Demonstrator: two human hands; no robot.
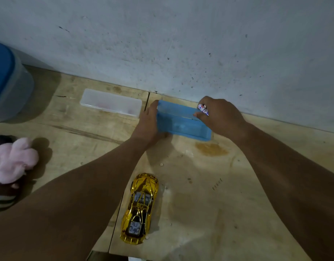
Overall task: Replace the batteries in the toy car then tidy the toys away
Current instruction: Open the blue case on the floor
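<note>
Nearest the camera, the gold toy car (139, 209) sat upright on the wooden desk (200, 204), between the two forearms and well back from the hands, touched by neither; it looked parked there while the batteries were dealt with.

Farther off, by the wall, the blue box (181, 122) lay just ahead of a brown stain. The left hand (150, 120) was curled round the box's left end, apparently to steady it. The right hand (219, 114) rested at the box's right end, fingers pinching a small battery (203, 109) with a red and blue label over the lid's edge. Whether the battery was going in or coming out could not be told.

To the left, a clear plastic case (110, 105) lay closed, apart from the blue box. A pink plush toy (11, 161) sat at the left edge, not yet tidied, with a blue-lidded tub (8, 80) behind it.

The desk was scuffed bare plywood; the wall (181, 44) was pale and speckled, the light dim.
</note>
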